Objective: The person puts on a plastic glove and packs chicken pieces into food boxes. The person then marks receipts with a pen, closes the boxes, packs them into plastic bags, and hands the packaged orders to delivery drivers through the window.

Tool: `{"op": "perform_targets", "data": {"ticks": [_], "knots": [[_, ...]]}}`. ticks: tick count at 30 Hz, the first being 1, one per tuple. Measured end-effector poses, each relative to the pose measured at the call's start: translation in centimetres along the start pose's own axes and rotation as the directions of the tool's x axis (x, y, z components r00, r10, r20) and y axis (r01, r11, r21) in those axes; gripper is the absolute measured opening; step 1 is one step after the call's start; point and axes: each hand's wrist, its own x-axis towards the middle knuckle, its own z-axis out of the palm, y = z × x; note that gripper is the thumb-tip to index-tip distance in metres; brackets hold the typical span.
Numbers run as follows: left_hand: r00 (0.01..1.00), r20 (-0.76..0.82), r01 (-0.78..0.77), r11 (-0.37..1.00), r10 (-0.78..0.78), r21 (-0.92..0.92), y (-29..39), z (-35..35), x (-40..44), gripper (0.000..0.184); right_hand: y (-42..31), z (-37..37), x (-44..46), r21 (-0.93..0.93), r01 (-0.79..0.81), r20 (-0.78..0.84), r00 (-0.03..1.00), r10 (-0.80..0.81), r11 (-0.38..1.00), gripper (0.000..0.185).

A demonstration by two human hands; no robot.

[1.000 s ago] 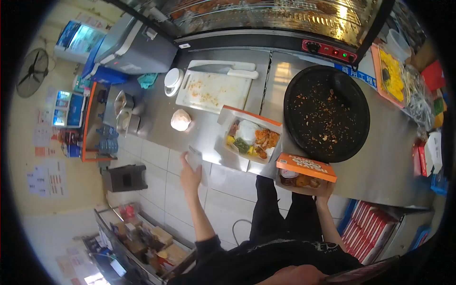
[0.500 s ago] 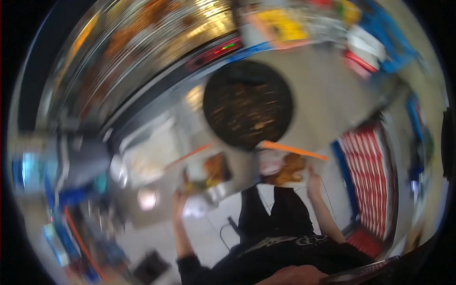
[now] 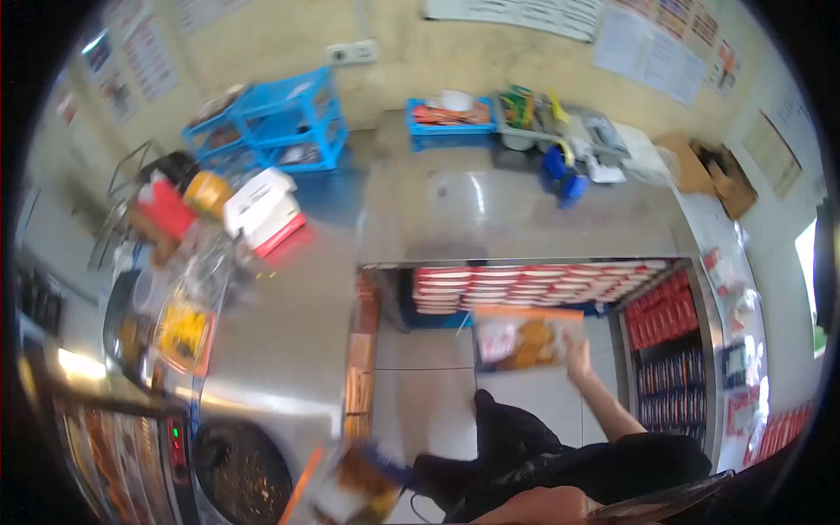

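Note:
My right hand [image 3: 576, 352] grips the right side of an open orange-edged food box [image 3: 525, 339], held above the floor in front of the counter. Inside it are browned fried pieces and a white and pink item on the left. A second open food box [image 3: 337, 490] lies blurred at the bottom, beside the round black pan [image 3: 241, 472], which has crumbs in it. My left hand is not visible in this view.
Steel counters [image 3: 284, 341] run along the left and the back. Blue racks [image 3: 289, 122], a white and red box [image 3: 262, 210], a yellow food tray [image 3: 184, 332] and a blue tape dispenser [image 3: 564, 175] stand on them. Red and white stacked boxes [image 3: 525, 287] fill the shelf below.
My view has swung right, away from the cutting board. The box in my right hand has come along, off the counter. The other box and the pan now lie at the lower left; my left hand has left view.

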Motion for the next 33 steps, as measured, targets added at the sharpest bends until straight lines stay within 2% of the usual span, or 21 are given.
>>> {"op": "perform_targets", "data": {"ticks": [1,2,4,5,6,7,10,11,12,13,14,15,16,17,18,19,20,21,23,27,33], "knots": [[0.995,0.061,-0.083,0.996,0.08,0.034,3.6,2.0,1.0,0.034,0.8,-4.1,4.0,-0.037,0.136,-0.083,0.987,-0.139,0.99,0.035],[0.976,0.133,-0.18,0.981,0.17,0.067,7.3,4.5,2.7,0.033,4.8,-8.0,9.5,-0.322,0.143,-0.277,0.931,-0.237,0.936,0.037],[0.905,0.219,-0.385,0.921,0.365,0.055,14.9,10.8,6.3,0.032,-3.4,-13.5,14.9,-0.127,0.164,-0.373,0.906,-0.2,0.978,0.037],[0.838,0.204,-0.516,0.857,0.505,-0.001,18.5,16.1,9.4,0.032,-2.8,-16.9,19.4,-0.364,0.121,-0.387,0.882,-0.268,0.923,0.039],[0.751,0.185,-0.636,0.77,0.634,-0.052,22.2,21.4,12.5,0.033,-5.5,-17.9,21.8,-0.327,0.033,-0.415,0.893,-0.175,0.944,0.039],[0.696,0.254,-0.644,0.74,0.672,-0.194,29.4,24.7,12.1,0.033,-7.9,-18.5,24.0,-0.292,-0.064,-0.431,0.9,-0.072,0.954,0.039],[0.598,0.421,-0.716,0.691,0.682,-0.102,36.5,38.6,18.7,0.032,-5.5,-19.3,31.1,-0.212,-0.052,-0.366,0.93,-0.03,0.976,0.038],[0.607,0.444,-0.634,0.739,0.659,-0.23,38.7,40.7,18.7,0.032,-1.9,-20.6,33.7,-0.072,-0.053,-0.211,0.977,0.037,0.996,0.043],[0.607,0.404,-0.707,0.698,0.684,-0.119,40.4,41.2,18.7,0.034,-2.6,-18.2,32.6,0.03,-0.013,-0.366,0.93,0.023,0.999,0.044],[0.599,0.373,-0.764,0.645,0.709,0.002,41.9,40.5,18.5,0.038,-2.7,-17.5,31.6,-0.053,-0.019,-0.471,0.882,-0.008,0.998,0.051],[0.577,0.28,-0.785,0.616,0.767,-0.07,42.8,37.9,18.4,0.04,-0.3,-17.2,31.6,-0.705,0.053,-0.6,0.486,-0.635,0.707,0.043],[0.552,0.182,-0.806,0.577,0.814,-0.135,43.8,34.1,18.0,0.045,-7.3,-11.0,27.9,-0.314,0.332,-0.772,0.456,-0.443,0.889,0.028],[0.493,0.236,-0.8,0.543,0.837,-0.256,45.2,29.8,18.0,0.055,-10.9,-6.4,25.2,-0.251,0.293,-0.735,0.563,-0.378,0.923,0.014],[0.468,0.257,-0.793,0.53,0.846,-0.3,46.6,27.3,17.6,0.061,-14.2,-1.0,23.2,-0.024,0.419,-0.533,0.763,-0.366,0.908,0.009],[0.443,0.277,-0.783,0.518,0.853,-0.344,47.9,24.9,17.3,0.067,-16.1,5.1,22.5,-0.002,0.293,-0.334,0.901,-0.277,0.956,0.017],[0.497,0.242,-0.605,0.533,0.833,-0.592,48.7,23.9,16.6,0.081,-18.9,10.2,22.5,0.031,0.091,0.086,0.992,-0.093,0.995,0.019],[0.552,0.206,-0.384,0.466,0.808,-0.797,49.3,23.2,16.2,0.097,-20.3,14.8,24.1,-0.1,0.288,0.368,0.9,-0.234,0.952,0.028],[0.565,0.234,-0.369,0.496,0.791,-0.786,49.6,22.5,16.4,0.112,-19.7,19.9,26.4,-0.159,0.293,0.4,0.892,-0.21,0.943,0.038],[0.56,0.222,-0.379,0.485,0.798,-0.788,50.4,22.0,16.2,0.112,-18.6,23.3,28.3,-0.259,0.252,0.46,0.881,-0.11,0.932,0.038],[0.536,0.199,-0.366,0.438,0.82,-0.821,51.1,22.4,16.8,0.113,-17.3,21.5,27.5,-0.287,0.209,0.543,0.839,-0.021,0.935,0.039],[0.379,0.312,-0.344,0.446,0.871,-0.826,51.3,24.1,16.2,0.112,-15.9,18.5,26.1,-0.307,0.187,0.551,0.834,0.015,0.933,0.041]]}}
